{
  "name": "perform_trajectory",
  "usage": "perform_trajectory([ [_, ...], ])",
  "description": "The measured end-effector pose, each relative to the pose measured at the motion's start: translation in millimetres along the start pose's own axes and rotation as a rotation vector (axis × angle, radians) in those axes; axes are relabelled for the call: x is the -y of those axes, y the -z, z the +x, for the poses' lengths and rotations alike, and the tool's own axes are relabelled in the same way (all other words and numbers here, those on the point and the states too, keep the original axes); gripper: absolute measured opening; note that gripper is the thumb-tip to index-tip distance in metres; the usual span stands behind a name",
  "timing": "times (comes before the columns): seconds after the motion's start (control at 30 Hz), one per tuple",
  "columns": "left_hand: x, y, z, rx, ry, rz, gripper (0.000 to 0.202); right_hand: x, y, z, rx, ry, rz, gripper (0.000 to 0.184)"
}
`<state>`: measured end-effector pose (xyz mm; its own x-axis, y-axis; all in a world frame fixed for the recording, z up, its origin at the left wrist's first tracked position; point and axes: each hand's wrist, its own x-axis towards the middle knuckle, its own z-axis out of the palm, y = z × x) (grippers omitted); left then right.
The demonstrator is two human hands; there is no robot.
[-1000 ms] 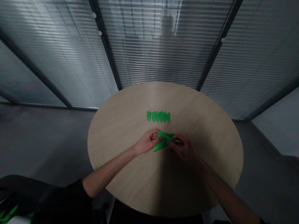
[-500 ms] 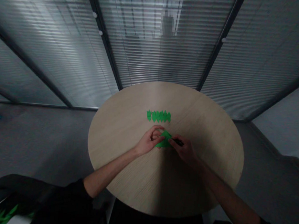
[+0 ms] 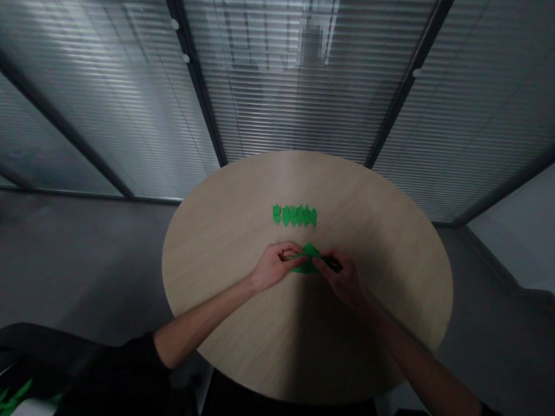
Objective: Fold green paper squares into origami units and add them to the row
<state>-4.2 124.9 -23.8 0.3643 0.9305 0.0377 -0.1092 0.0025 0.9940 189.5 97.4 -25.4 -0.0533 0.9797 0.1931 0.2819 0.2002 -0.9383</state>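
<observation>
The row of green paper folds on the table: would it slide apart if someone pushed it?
Probably, and easily. The green paper folds look light and lie flat on the smooth wooden table, so little should hold them back. They sit tightly side by side, but whether they interlock is hard to tell, so they might shift as one.
</observation>
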Motion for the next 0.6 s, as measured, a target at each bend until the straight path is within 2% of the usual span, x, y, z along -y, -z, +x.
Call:
perform_trajectory([
  [0.2, 0.1, -7.8, -1.4, -0.065, -0.063, -0.134, 0.034, 3.3, -0.4, 1.7, -0.012, -0.039, 0.154, 0.034],
  [0.3, -1.5, -8.3, -1.2, -0.054, -0.035, -0.173, 0.042, 3.7, 0.4, 2.9, 0.043, -0.068, 0.212, 0.037],
  [0.43, -4.6, -8.3, -1.9, -0.035, 0.023, -0.129, 0.034, 2.4, 1.0, 3.3, 0.088, -0.098, 0.208, 0.032],
  [0.6, -8.2, -9.6, -4.9, -0.043, 0.013, -0.068, 0.033, 4.1, -0.6, 2.1, 0.067, -0.096, 0.206, 0.031],
])
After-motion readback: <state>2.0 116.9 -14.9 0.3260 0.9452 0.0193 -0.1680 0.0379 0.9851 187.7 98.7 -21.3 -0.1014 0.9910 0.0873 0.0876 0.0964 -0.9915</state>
